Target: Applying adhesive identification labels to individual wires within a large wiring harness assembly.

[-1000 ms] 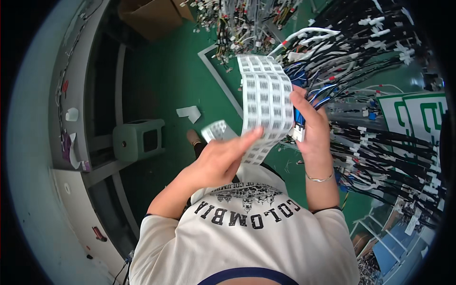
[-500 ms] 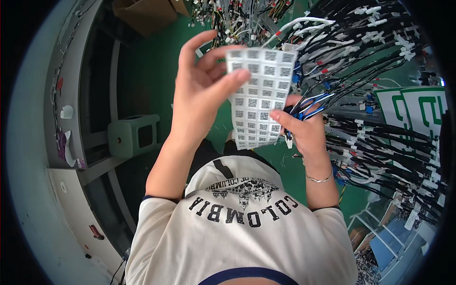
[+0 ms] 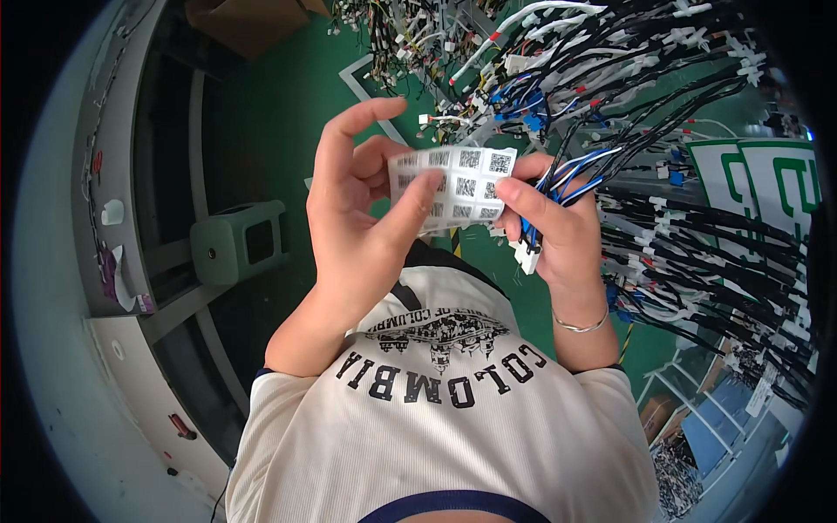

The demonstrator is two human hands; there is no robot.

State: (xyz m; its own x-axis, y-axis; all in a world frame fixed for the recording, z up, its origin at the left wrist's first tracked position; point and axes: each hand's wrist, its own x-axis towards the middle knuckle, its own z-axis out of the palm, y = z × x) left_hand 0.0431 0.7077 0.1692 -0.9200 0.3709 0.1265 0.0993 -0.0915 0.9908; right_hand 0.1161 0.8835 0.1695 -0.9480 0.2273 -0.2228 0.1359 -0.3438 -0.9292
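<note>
Together, left hand [image 3: 350, 213] upright, right hand [image 3: 562, 234] slanted, pinching label sheet [image 3: 469, 186].

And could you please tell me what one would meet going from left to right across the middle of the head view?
Grey-green boxy stool, left hand, label sheet, right hand, green-and-white panels.

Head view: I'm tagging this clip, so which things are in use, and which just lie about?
In use:
- label sheet, gripped by left hand
- wires with white connector, in right hand

Apparently unused:
- grey-green stool
- cardboard box
- red object
</note>
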